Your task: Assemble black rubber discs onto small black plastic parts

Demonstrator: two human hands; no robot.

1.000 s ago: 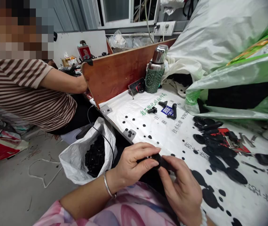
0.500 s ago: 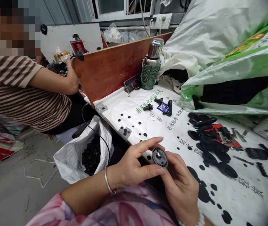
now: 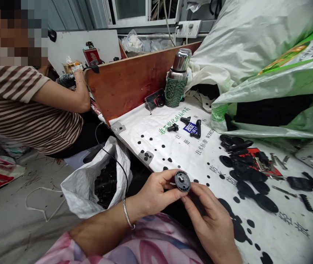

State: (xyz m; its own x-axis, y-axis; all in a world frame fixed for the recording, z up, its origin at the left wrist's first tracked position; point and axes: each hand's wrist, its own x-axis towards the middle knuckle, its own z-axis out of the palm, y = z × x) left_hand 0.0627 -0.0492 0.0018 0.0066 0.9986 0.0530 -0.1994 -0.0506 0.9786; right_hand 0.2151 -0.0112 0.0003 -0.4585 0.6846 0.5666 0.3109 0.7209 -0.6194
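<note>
Left hand and right hand in shared grip on dark disc between them.

The tabletop has a white cover with green and black writing and lots of black spots. A brown board stands along its left edge. A phone leans by the board, and a flask stands right beside it. In from that edge lie three small black parts. A big greenish bag sits on the far side. Between the bag and the near edge are black discs, a red card, metal strips, a black block, a black comb and a thin bar.
</note>
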